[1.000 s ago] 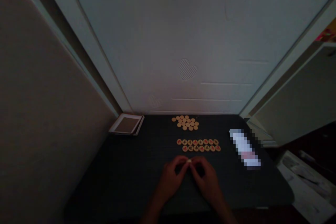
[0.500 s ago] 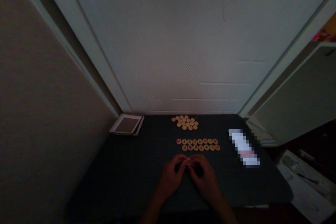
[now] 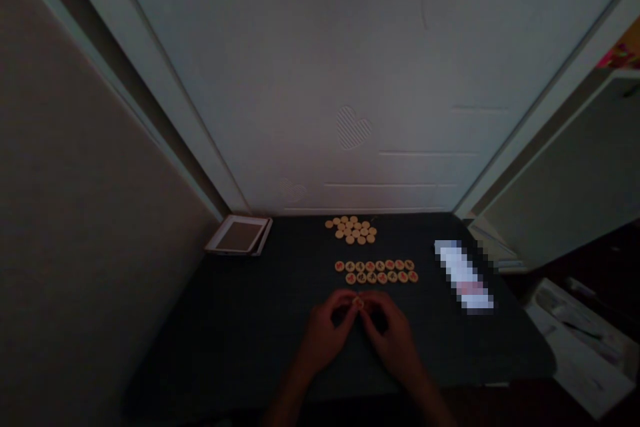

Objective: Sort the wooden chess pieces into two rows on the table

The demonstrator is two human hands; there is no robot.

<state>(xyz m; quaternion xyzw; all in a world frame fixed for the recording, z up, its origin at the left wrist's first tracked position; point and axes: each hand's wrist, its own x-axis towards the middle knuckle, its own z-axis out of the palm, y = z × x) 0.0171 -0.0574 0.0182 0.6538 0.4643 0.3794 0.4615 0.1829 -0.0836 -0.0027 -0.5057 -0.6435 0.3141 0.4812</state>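
Note:
Between the fingertips of both hands is a round Chinese chess piece (image 3: 359, 303) with red marking on its face. My left hand (image 3: 327, 320) pinches it from the left, thumb and fingers closed. From the right, my right hand (image 3: 389, 321) pinches the same piece. Just beyond the fingers lie two rows of Chinese chess pieces (image 3: 382, 277), face up, with red and dark characters. Farther back, a loose cluster of pale pieces (image 3: 356, 233) shows no characters that I can make out.
A dark table (image 3: 240, 320) carries everything. At its back left lies a shallow box or tray (image 3: 240, 235) with a brown inside. A blurred-out bright object (image 3: 465, 277) lies at the right. A white panel with hearts (image 3: 310, 80) rises behind. White boxes (image 3: 580, 347) stand lower right.
The view has shifted slightly. Both hands stay together on the piece, whose marked face now shows more toward me.

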